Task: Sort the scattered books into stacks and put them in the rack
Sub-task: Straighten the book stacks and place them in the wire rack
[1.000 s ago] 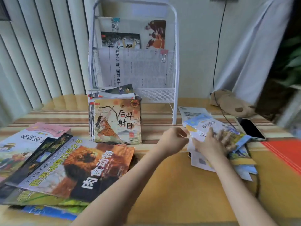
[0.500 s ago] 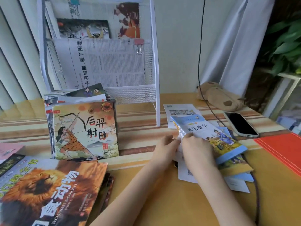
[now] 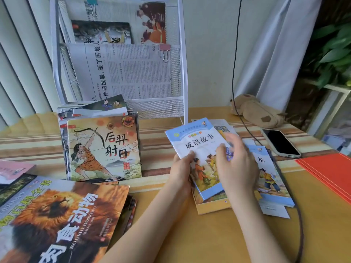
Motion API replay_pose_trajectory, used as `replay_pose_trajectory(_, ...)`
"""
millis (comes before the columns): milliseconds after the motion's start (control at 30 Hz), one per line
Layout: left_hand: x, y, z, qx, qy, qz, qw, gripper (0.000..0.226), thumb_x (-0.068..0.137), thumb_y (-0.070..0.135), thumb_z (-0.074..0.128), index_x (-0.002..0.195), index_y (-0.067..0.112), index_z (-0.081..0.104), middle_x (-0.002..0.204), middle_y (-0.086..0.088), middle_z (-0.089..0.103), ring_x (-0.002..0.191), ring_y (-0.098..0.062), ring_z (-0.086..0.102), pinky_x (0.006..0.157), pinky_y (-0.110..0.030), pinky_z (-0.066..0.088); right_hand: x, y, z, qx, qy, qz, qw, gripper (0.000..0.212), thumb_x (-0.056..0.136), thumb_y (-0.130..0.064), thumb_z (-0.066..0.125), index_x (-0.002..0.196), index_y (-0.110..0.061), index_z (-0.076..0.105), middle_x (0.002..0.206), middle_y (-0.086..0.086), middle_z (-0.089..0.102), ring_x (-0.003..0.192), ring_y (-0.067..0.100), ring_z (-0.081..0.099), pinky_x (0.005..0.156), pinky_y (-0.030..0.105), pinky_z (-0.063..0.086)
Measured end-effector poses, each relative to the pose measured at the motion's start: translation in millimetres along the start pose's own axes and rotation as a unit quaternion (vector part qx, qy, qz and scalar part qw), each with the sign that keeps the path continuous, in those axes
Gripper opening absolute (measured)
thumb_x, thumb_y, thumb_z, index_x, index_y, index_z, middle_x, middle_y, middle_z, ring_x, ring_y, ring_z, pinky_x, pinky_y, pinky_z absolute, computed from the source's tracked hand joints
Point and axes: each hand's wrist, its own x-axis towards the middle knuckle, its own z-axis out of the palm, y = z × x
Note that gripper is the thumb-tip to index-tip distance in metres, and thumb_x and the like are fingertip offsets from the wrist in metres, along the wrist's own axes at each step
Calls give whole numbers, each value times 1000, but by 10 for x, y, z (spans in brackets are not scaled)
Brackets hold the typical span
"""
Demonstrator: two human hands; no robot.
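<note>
Where the two hands meet: we see them on one blue-covered book [image 3: 197,149], to the right of the rack's foot.
Left hand [image 3: 181,168]: its grip is closed on the book's left edge, thumb on the cover, fingers hidden beneath.
Right hand [image 3: 236,164]: we see it lying on the cover's right half, fingers loosely bent and blurred; we cannot tell whether the grip pinches the book or only rests on it.
Blue-covered book: tilted, top edge toward the rack, lying over a yellow-edged book [image 3: 210,207] and loose white sheets [image 3: 275,211].
Second blue book [image 3: 269,177]: just right of the right hand, partly under it, flat on the table [image 3: 209,240].
Rack [image 3: 183,63]: white wire frame at the back of the table; we see newspapers [image 3: 129,73] in its mesh pocket, held by a pink binder clip [image 3: 165,52], and printed covers in the tier behind.
Archer book stack [image 3: 103,147]: in front of the rack's left half, an archer cover on top.
Lion book pile [image 3: 57,221]: at near left, overlapping other large books.
Pink book [image 3: 13,169]: at the far left edge.
Phone [image 3: 280,143]: face up at right, near a black cable [image 3: 235,73].
Brown pouch [image 3: 256,111]: behind the phone.
Red folder [image 3: 330,173]: at the right edge.
</note>
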Motion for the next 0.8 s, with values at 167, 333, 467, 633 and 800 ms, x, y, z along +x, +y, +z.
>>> replay_pose_trajectory(167,-228,112,174,72,-7,147,986,20,92,10,57,111,15,60,104,-9,72,95,-28,69,84,-43,56,143,196,104,3,-91,133,987,59,92,-59,32,137,-21,39,124,5,60,110,31,56,86,41,45)
replay_pose_trajectory(333,-371,267,116,149,17,249,957,14,85,15,70,96,21,64,98,-3,74,88,-19,71,76,-36,58,89,233,-70,122,52,97,986,33,98,-39,39,112,-19,60,93,-3,67,87,18,63,61,27,44)
replay_pose_trajectory(467,-366,371,-111,203,58,138,968,12,87,15,67,97,11,63,70,-4,64,44,-13,58,42,-23,48,66,549,-75,-176,-199,142,954,66,93,-58,30,146,-19,27,152,9,28,141,28,22,114,52,12)
replay_pose_trajectory(633,-199,305,-387,253,140,12,957,22,81,3,66,101,-6,60,65,-10,59,39,-15,57,40,-22,46,93,530,-17,-274,-296,116,908,81,85,-69,36,146,-17,24,154,12,17,141,34,10,112,57,12)
replay_pose_trajectory(800,-135,369,-474,326,178,51,927,53,65,16,72,110,-1,49,99,-18,64,83,-33,67,61,-36,55,121,377,58,-313,-337,133,878,83,85,-66,41,147,-19,14,153,23,12,136,49,9,106,64,12)
